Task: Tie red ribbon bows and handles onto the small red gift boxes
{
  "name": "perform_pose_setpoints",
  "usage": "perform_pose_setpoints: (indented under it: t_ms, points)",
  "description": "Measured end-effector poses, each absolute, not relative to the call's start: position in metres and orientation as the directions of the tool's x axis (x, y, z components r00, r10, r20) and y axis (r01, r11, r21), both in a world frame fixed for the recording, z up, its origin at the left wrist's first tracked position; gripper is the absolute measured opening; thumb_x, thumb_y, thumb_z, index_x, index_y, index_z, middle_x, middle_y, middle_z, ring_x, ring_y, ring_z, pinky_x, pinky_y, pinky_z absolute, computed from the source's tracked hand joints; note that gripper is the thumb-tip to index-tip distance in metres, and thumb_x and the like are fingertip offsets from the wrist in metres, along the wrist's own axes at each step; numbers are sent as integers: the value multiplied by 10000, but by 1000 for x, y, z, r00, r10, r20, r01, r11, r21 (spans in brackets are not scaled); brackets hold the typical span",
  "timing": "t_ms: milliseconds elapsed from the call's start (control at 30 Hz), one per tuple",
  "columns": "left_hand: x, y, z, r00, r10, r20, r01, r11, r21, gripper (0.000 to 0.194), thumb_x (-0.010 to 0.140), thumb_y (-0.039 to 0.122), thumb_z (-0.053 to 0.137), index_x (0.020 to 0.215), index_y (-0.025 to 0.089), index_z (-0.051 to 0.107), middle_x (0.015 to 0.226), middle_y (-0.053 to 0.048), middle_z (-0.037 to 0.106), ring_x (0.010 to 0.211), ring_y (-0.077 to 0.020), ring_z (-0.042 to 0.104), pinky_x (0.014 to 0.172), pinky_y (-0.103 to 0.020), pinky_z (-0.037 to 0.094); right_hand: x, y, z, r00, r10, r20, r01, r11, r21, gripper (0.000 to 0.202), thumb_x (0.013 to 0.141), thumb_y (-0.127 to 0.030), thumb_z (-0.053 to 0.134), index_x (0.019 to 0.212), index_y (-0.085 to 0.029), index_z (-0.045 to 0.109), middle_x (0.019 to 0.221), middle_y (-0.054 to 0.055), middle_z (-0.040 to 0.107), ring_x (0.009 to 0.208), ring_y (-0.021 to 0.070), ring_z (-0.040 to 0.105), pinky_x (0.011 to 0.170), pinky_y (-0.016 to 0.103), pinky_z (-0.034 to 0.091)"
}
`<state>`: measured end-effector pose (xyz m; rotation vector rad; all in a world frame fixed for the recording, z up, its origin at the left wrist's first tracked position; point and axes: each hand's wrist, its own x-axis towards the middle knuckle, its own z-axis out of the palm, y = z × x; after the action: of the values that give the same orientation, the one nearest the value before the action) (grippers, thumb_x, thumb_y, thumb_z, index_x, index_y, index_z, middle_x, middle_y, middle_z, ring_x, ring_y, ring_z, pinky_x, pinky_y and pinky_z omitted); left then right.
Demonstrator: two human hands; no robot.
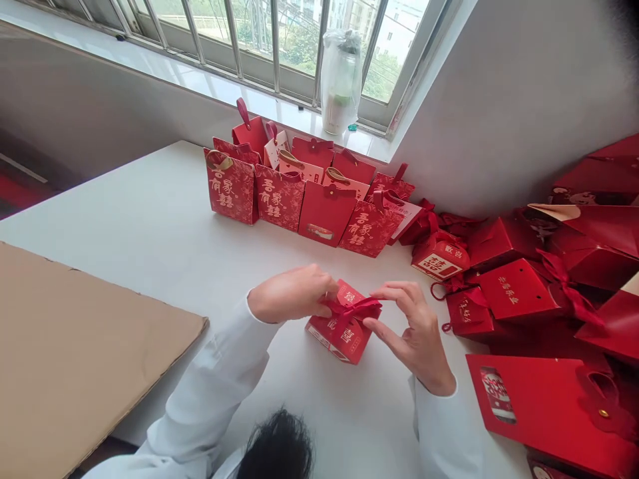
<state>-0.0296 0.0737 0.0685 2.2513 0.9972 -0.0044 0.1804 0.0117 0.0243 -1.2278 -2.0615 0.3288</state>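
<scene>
A small red gift box (344, 339) with white characters stands on the white table, a red ribbon bow (352, 311) across its top. At the bow's left side, my left hand (294, 293) has its fingers closed on the ribbon. My right hand (412, 332) is at the bow's right side, thumb and forefinger pinching a ribbon loop, the other fingers curled above. The left fingertips are partly hidden behind the ribbon.
Several red gift bags (279, 196) line the wall below the window. More red boxes (522, 289) are piled at the right, with a large red bag (544, 399) in front. Cardboard (90, 352) lies at left. A wrapped bottle (341, 86) stands on the sill (210, 80).
</scene>
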Motion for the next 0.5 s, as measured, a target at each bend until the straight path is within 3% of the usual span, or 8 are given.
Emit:
perform_pose_setpoints:
  t_ms: [67, 167, 267, 367, 500]
  points:
    - [-31, 76, 68, 732, 650, -204, 623, -517, 587, 197, 715, 73, 507, 568, 172, 420, 525, 48, 436, 497, -84, 345, 484, -219, 253, 171, 10, 28, -429, 795, 428, 654, 601, -459, 304, 817, -249, 667, 1111, -235, 589, 987, 74, 586, 919, 231, 483, 765, 370, 468]
    - [-32, 78, 68, 735, 662, -149, 602, -536, 591, 210, 736, 86, 505, 569, 174, 414, 518, 49, 414, 511, -91, 327, 489, -220, 249, 160, 8, 32, -507, 742, 439, 640, 665, -385, 143, 860, -133, 579, 955, -228, 626, 844, 49, 617, 807, 207, 471, 707, 351, 449]
    - [-29, 80, 65, 721, 682, -123, 608, -537, 585, 196, 749, 104, 513, 584, 174, 435, 550, 40, 449, 534, -97, 353, 508, -221, 263, 166, 7, 40, -403, 761, 508, 583, 642, -498, 148, 880, -85, 531, 853, -219, 588, 727, 8, 604, 710, 167, 487, 679, 327, 433]
    - [-25, 83, 61, 711, 692, -129, 617, -524, 587, 153, 768, 116, 501, 629, 177, 478, 607, 29, 508, 563, -101, 403, 518, -223, 268, 179, 5, 49, -278, 812, 513, 529, 575, -624, 130, 886, -95, 529, 885, -220, 566, 778, 6, 607, 725, 154, 526, 664, 302, 442]
    - [-20, 87, 58, 703, 696, -146, 628, -512, 586, 170, 778, 135, 475, 616, 184, 457, 561, 39, 460, 526, -102, 356, 486, -231, 230, 176, 8, 44, -462, 791, 401, 599, 612, -516, 184, 855, -161, 599, 1028, -225, 608, 919, 48, 624, 858, 198, 535, 744, 335, 476]
